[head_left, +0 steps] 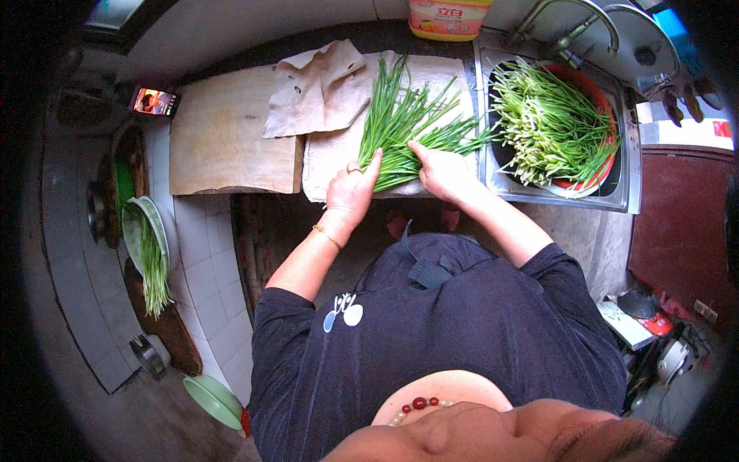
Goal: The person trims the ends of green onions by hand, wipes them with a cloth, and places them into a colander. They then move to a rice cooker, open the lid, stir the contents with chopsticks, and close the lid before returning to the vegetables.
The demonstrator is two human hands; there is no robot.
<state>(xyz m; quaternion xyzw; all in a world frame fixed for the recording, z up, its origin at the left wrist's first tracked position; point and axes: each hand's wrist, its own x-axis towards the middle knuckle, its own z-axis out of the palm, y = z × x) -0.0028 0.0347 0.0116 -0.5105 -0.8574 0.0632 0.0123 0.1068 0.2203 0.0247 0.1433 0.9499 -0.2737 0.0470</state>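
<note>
A bunch of long green Chinese chives (398, 121) lies fanned out on a pale towel (332, 167) in front of me. My left hand (351, 187) is at the near left edge of the bunch, with its thumb side against the stalks and a ring on one finger. My right hand (444, 170) rests on the near right part of the bunch, a finger pointing inward over the leaves. The undersides of both hands are hidden. More chives (542, 127) fill a red and white basin (606, 156) in the sink, their pale stems towards the lower left.
A wooden cutting board (231, 133) lies left of the towel, with a crumpled beige cloth (317, 92) over its corner. A lit phone (155, 101) stands beyond it. Further left is a white colander (164, 231) with chives. A faucet (563, 43) and a yellow detergent jug (450, 20) stand at the back.
</note>
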